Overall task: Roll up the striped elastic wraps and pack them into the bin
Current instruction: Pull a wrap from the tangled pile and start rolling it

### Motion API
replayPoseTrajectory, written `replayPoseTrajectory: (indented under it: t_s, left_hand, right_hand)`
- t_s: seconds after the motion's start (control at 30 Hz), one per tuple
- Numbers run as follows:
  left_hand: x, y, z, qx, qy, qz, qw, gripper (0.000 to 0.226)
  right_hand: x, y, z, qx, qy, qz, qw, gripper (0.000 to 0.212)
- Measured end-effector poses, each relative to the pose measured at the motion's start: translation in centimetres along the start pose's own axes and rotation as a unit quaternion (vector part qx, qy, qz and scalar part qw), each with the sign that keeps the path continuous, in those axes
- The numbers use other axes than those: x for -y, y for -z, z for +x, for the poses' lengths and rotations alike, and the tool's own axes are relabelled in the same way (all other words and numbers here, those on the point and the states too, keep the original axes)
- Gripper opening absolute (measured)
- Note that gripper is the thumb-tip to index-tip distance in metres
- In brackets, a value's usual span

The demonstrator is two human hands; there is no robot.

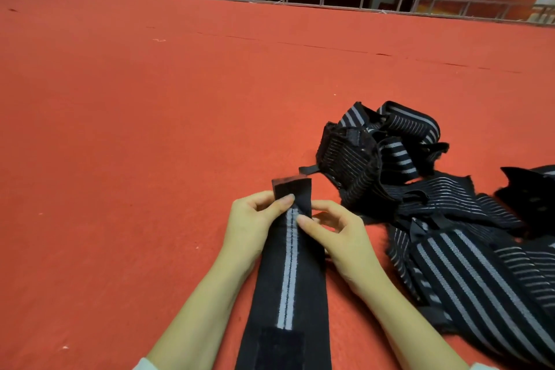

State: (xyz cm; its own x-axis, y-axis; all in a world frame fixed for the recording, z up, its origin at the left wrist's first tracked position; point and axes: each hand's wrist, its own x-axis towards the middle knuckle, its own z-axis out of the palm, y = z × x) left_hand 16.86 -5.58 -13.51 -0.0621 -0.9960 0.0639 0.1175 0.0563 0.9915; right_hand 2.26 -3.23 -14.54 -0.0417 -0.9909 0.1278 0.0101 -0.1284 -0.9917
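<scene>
Low in the centre of the frame, the left hand (250, 221) and the right hand (333, 233) both pinch the far end of one striped wrap (288, 279), thumbs on top, its tip folded upward. That wrap runs down to the bottom edge over the red carpet (135, 129). More striped wraps lie in a tangled pile (420, 189) at right.

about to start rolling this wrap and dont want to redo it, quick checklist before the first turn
1. Hold: left grip and right grip pinch the wrap near its far end: ok.
2. Lie: wrap straight, untwisted: ok.
3. Start fold: the tip stands up, not turned in: not ok.
4. Clearance: wrap apart from the pile: ok.
5. Target: no bin in view: cannot tell.
</scene>
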Motion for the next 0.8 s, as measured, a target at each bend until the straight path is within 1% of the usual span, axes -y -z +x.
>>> replayPoseTrajectory:
  t_s: [0.13,0.17,0.23,0.27,0.33,0.4,0.5,0.6,0.67,0.7,0.77,0.8]
  left_hand:
    - [0.0,-0.2,0.1,-0.013,-0.047,0.045,0.998,0.036]
    - [-0.2,-0.3,0.1,-0.012,-0.064,0.053,0.996,0.033]
    - [-1.0,-0.4,0.2,-0.023,-0.091,0.049,0.994,0.01]
    - [-1.3,-0.4,0.2,-0.034,-0.098,0.042,0.994,0.006]
    - [-1.7,-0.3,0.2,-0.047,-0.106,0.026,0.993,0.013]
    - [-1.6,-0.3,0.2,-0.061,-0.105,0.024,0.992,0.018]
    - [-1.6,-0.8,-0.2,-0.075,-0.099,0.018,0.992,0.019]
    - [-1.8,-1.0,-0.3,-0.043,-0.111,0.032,0.992,0.016]
    - [-1.6,-1.1,-0.2,-0.02,-0.107,0.051,0.993,0.018]
    - [-1.6,-1.1,-0.2,-0.024,-0.104,0.057,0.993,0.018]
    - [-1.5,-0.8,0.1,-0.059,-0.096,0.05,0.992,0.017]
    - [-1.3,-0.5,0.3,-0.081,-0.095,0.036,0.992,0.017]
  right_hand:
    - [0.0,-0.2,0.2,-0.016,0.074,-0.06,0.995,0.012]
    - [0.0,-0.1,0.3,-0.022,0.087,-0.084,0.992,0.014]
    - [0.0,-0.1,0.3,-0.023,0.095,-0.11,0.989,0.014]
    - [-0.1,-0.1,0.2,-0.019,0.096,-0.115,0.989,0.014]
    - [-0.2,-0.3,0.1,-0.016,0.093,-0.118,0.989,0.017]
    - [-0.2,-0.6,-0.2,0.005,0.084,-0.118,0.989,0.022]
    - [-0.1,-0.9,-0.3,0.033,0.079,-0.128,0.988,0.025]
    - [0.0,-0.5,0.0,0.013,0.08,-0.08,0.993,0.013]
    - [-0.1,-0.2,0.3,0.01,0.066,-0.054,0.996,0.015]
    - [-0.2,-0.1,0.3,0.018,0.057,-0.049,0.997,0.015]
    - [-0.2,-0.3,0.2,0.056,0.027,-0.028,0.998,0.011]
    - [-0.3,-0.4,0.1,0.077,0.007,-0.028,0.997,0.013]
